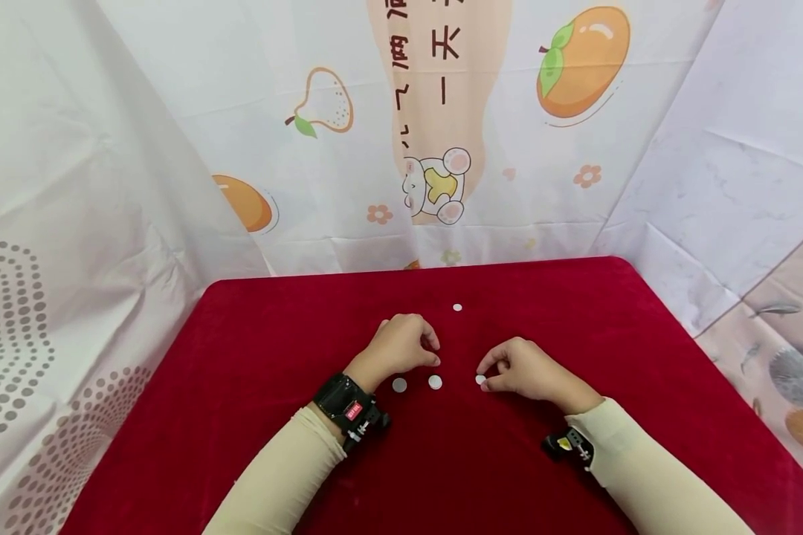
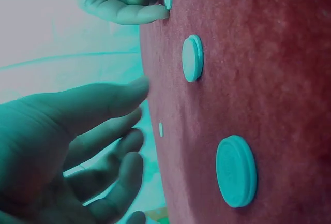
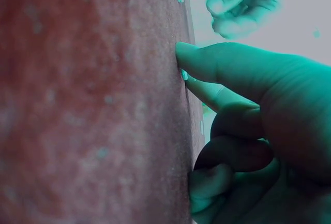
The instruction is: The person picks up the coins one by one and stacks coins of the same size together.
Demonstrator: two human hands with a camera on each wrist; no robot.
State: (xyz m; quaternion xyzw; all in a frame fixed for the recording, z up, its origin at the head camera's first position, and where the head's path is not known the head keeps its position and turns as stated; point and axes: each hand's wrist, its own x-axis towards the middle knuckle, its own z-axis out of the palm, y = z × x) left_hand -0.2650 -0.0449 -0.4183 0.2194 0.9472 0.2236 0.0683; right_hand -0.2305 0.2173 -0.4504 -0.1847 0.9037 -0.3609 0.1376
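Observation:
Small pale coin-like discs lie on a red cloth. My right hand [image 1: 525, 369] holds the rightmost disc [image 1: 480, 379] between thumb and forefinger, down at the cloth; in the right wrist view the fingers mostly hide this disc [image 3: 184, 74]. Above the cloth, my left hand [image 1: 401, 345] has its thumb and fingers apart and holds nothing. Nearest to it are the middle disc [image 1: 435, 382] and the left disc [image 1: 399, 385]. Both show a stepped edge in the left wrist view, where the left disc [image 2: 236, 171] looks largest. Farther back lies another disc [image 1: 457, 307].
The red cloth [image 1: 294, 342] covers a table with rounded back corners. Behind it hangs a white curtain [image 1: 334, 186] printed with fruit, and pale sheets [image 1: 107, 171] close in the sides. Each wrist wears a strapped camera [image 1: 351, 409].

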